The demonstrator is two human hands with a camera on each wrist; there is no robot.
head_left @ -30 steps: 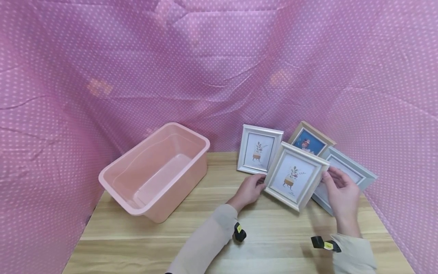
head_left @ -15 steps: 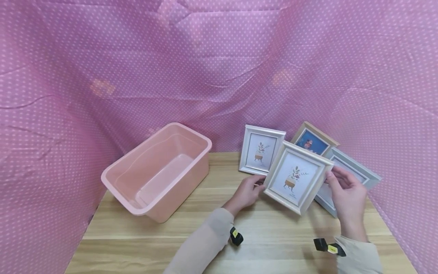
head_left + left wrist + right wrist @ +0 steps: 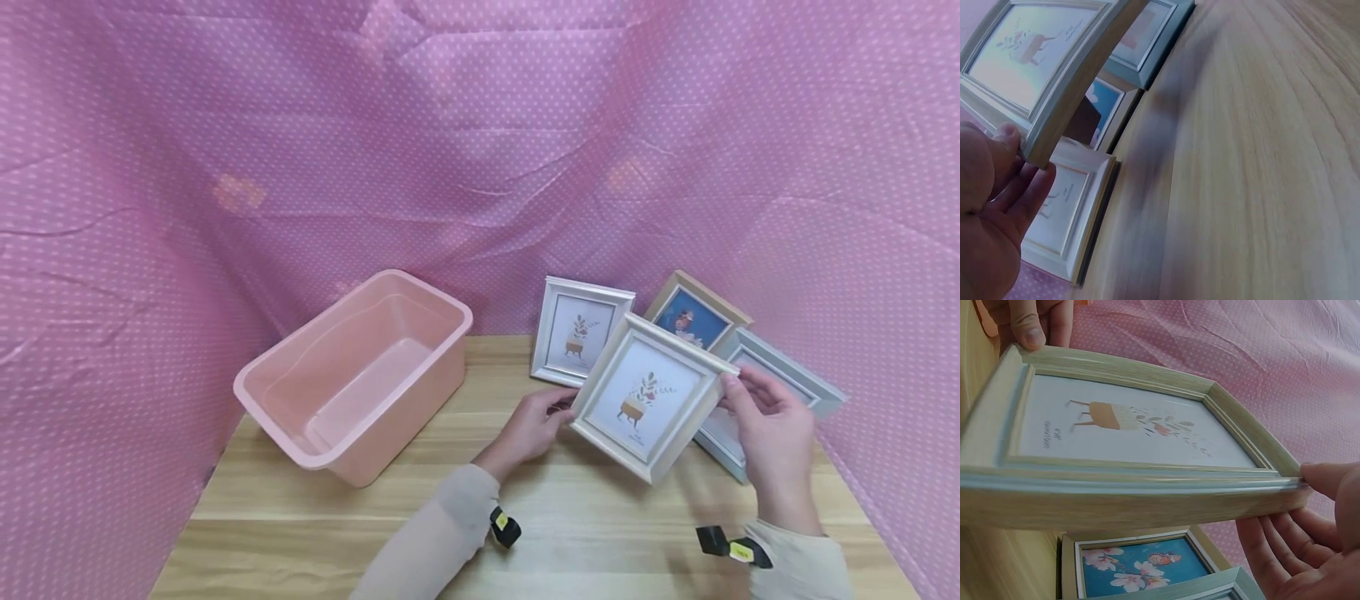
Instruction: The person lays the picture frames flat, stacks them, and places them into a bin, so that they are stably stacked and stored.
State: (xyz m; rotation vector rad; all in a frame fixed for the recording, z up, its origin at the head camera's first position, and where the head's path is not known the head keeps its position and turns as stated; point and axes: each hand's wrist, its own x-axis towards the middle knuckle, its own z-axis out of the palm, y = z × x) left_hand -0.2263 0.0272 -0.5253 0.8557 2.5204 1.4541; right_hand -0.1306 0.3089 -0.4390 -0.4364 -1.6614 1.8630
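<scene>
A cream picture frame (image 3: 645, 400) with a potted-plant print is held up, tilted, by both hands above the table. My left hand (image 3: 528, 423) pinches its lower left corner, the thumb on the front and fingers behind, as the left wrist view shows. At the upper right corner my right hand (image 3: 772, 433) grips it between thumb and fingers. Behind it stand a white picture frame (image 3: 550, 342) with a similar print, a tan picture frame (image 3: 1072, 562) with a blue blossom picture, and a grey-blue picture frame (image 3: 821, 396), partly hidden by the right hand.
A pink plastic tub (image 3: 420, 417) stands on the left of the wooden table (image 3: 570, 533), with nothing seen inside. Pink dotted cloth (image 3: 480, 167) hangs behind the table and along both sides.
The held cream frame has come slightly nearer and lower, with both hands still on it. The whole head view has shifted a little, so the other things appear farther right.
</scene>
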